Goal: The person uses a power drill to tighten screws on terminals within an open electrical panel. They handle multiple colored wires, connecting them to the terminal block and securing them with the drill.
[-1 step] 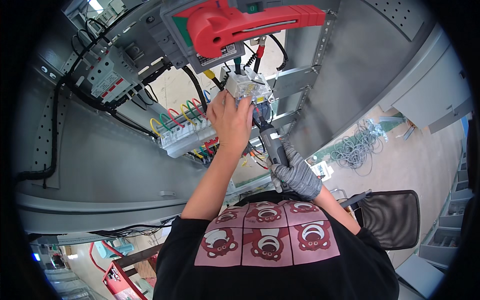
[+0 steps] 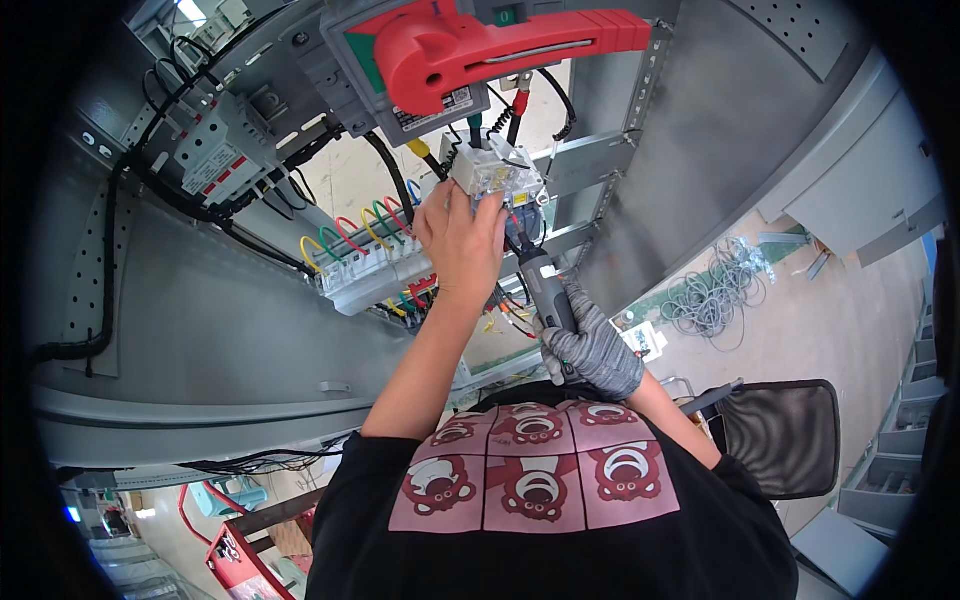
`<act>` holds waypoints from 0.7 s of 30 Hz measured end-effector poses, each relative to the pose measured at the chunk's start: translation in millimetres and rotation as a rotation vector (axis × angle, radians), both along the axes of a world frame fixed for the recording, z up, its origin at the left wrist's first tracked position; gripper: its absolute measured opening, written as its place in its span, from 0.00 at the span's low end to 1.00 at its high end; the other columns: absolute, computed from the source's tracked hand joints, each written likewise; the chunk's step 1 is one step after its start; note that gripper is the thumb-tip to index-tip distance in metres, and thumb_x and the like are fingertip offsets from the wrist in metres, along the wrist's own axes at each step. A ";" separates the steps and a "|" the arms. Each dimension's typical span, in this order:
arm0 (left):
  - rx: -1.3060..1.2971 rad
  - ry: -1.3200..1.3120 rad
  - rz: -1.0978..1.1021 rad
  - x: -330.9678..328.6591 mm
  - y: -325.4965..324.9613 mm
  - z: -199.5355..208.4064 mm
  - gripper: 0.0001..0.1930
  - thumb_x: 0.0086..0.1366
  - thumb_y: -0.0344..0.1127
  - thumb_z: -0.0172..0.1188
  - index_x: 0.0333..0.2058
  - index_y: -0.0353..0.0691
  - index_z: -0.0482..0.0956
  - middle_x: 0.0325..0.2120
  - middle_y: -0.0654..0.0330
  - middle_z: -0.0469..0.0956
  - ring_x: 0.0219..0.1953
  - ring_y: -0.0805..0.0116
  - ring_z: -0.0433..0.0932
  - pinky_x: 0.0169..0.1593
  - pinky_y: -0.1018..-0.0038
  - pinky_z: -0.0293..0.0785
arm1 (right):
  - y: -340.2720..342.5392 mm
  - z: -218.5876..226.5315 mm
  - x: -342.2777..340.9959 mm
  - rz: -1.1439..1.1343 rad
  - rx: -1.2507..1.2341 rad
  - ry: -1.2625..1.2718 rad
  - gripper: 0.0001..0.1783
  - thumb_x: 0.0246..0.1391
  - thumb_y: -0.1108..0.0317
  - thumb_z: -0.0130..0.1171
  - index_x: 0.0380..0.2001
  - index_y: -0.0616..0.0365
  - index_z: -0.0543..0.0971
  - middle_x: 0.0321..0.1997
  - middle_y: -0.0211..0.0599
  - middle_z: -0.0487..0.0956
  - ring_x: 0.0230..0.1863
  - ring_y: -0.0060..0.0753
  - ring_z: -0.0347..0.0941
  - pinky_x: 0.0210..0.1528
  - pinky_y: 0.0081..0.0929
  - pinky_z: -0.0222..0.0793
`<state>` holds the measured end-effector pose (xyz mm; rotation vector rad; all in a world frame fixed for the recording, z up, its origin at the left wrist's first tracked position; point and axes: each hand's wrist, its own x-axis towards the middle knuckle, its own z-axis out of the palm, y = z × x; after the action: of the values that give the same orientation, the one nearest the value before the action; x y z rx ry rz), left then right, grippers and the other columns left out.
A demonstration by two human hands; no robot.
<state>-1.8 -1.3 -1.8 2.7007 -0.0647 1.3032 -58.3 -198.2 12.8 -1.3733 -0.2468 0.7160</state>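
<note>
My bare left hand (image 2: 460, 238) grips the near side of a white electrical unit with a clear cover (image 2: 503, 180), its fingertips along the left and front edge. In my right hand (image 2: 598, 350), which wears a grey knit glove, is a dark grey pen-style electric screwdriver (image 2: 547, 292). Its body slants up and left, and its tip reaches the front underside of the unit, next to my left fingers. What the tip touches is too small to make out. Thick cables with yellow, green and red sleeves (image 2: 520, 102) run into the unit from above.
A large red rotary handle (image 2: 510, 55) on a grey switch overhangs the unit. To the left sit a terminal row with coloured wire loops (image 2: 375, 265) and a grey breaker (image 2: 220, 160). Sheet-metal cabinet walls (image 2: 700, 130) enclose both sides. A mesh chair (image 2: 780, 440) stands behind right; coiled wire (image 2: 715, 300) lies on the floor.
</note>
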 end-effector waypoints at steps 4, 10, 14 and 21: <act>-0.009 0.004 -0.019 0.5 0.5 -2.2 0.16 0.48 0.35 0.69 0.38 0.51 0.78 0.48 0.53 0.73 0.54 0.49 0.66 0.54 0.52 0.56 | 0.4 2.5 -0.9 0.002 0.018 0.039 0.26 0.55 0.74 0.50 0.57 0.61 0.62 0.32 0.32 0.74 0.22 0.21 0.72 0.23 0.22 0.71; 0.028 0.013 -0.021 -2.5 -1.5 1.0 0.11 0.52 0.30 0.61 0.35 0.52 0.78 0.48 0.50 0.72 0.55 0.50 0.65 0.56 0.54 0.57 | 0.4 2.2 -2.4 0.005 0.086 0.087 0.24 0.56 0.73 0.52 0.56 0.61 0.63 0.33 0.32 0.74 0.24 0.21 0.72 0.26 0.20 0.72; 0.024 -0.010 -0.016 -1.0 -3.1 0.2 0.11 0.51 0.30 0.62 0.35 0.52 0.78 0.47 0.49 0.72 0.55 0.49 0.66 0.56 0.54 0.57 | -2.8 -9.3 0.1 0.031 0.073 0.085 0.26 0.57 0.71 0.53 0.59 0.60 0.62 0.35 0.31 0.74 0.26 0.19 0.72 0.28 0.19 0.72; 0.030 -0.033 -0.019 0.2 0.4 -5.7 0.12 0.50 0.29 0.63 0.35 0.51 0.79 0.48 0.49 0.72 0.56 0.50 0.65 0.56 0.54 0.57 | 1.2 -7.7 -4.0 -0.005 0.095 0.140 0.31 0.56 0.67 0.59 0.61 0.58 0.61 0.34 0.29 0.74 0.28 0.17 0.72 0.28 0.18 0.72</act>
<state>-1.6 -0.9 -7.5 2.6965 -0.1147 1.3527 -62.2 -197.1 5.2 -1.2276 -0.1639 0.7828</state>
